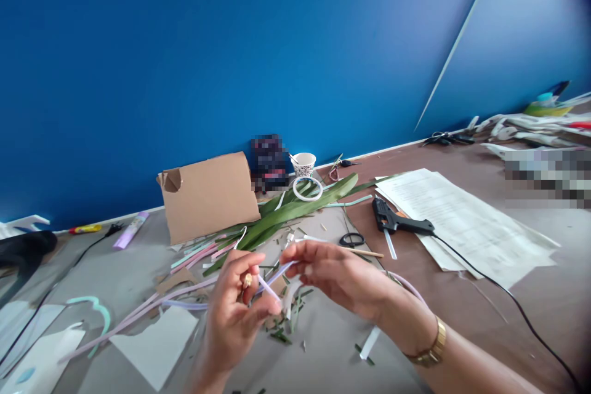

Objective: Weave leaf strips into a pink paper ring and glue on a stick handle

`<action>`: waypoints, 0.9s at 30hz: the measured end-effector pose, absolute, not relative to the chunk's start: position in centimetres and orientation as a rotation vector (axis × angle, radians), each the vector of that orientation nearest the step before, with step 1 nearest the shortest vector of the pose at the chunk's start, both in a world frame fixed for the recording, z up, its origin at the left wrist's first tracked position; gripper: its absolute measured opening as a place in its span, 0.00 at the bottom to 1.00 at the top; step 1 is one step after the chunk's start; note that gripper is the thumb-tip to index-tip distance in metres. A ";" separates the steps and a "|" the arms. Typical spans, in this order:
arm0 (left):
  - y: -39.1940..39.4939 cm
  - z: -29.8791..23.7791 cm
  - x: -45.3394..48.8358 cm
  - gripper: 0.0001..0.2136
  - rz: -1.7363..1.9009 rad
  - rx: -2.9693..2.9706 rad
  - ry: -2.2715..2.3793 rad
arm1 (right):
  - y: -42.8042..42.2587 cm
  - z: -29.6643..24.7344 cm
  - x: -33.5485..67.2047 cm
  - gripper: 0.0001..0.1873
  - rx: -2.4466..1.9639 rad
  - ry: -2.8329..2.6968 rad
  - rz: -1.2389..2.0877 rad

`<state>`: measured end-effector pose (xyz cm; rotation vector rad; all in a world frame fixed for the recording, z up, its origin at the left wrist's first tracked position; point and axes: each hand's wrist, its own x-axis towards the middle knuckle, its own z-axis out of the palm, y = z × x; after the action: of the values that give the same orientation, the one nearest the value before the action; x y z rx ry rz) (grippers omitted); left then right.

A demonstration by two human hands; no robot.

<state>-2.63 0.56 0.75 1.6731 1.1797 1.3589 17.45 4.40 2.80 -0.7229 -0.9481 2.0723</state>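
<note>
My left hand [237, 308] and my right hand [335, 274] meet low in the middle, both pinching a thin pale lilac paper strip [272, 283] that runs between their fingertips. The left hand wears a ring; the right wrist carries a gold watch [431, 348]. More long lilac and pink strips [152, 308] trail off to the left on the grey surface. Small green cuttings [284, 326] lie under the hands. Long green leaves [295, 206] lie just beyond the fingers.
A black glue gun [399, 221] with its cable rests on printed sheets [466, 221] at the right. Small scissors [351, 239], a white tape ring [308, 188], a patterned cup [303, 164] and a bent cardboard piece [210, 196] stand further back. A blue wall rises behind.
</note>
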 end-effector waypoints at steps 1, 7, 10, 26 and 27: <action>0.6 0.7 -2.5 0.20 1.351 1.609 1.181 | 4.7 2.8 17.7 0.15 -0.656 -0.843 2.086; 1.1 0.1 -2.2 0.22 1.309 1.578 1.185 | 5.1 1.9 17.8 0.19 -0.419 -0.643 2.294; 1.3 -0.1 -2.2 0.22 1.295 1.650 1.209 | 4.2 1.4 16.8 0.19 -0.456 -0.702 2.422; 1.3 -0.1 -2.1 0.23 1.170 1.737 1.218 | 3.1 1.6 15.9 0.06 -0.698 -0.675 2.416; 1.3 -0.1 -2.1 0.24 1.167 1.738 1.212 | 3.0 1.7 15.8 0.05 -0.704 -0.675 2.413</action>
<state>-2.05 1.26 -0.09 1.7385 1.2123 1.1674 15.79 3.04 1.67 -0.7043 -0.6750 2.4127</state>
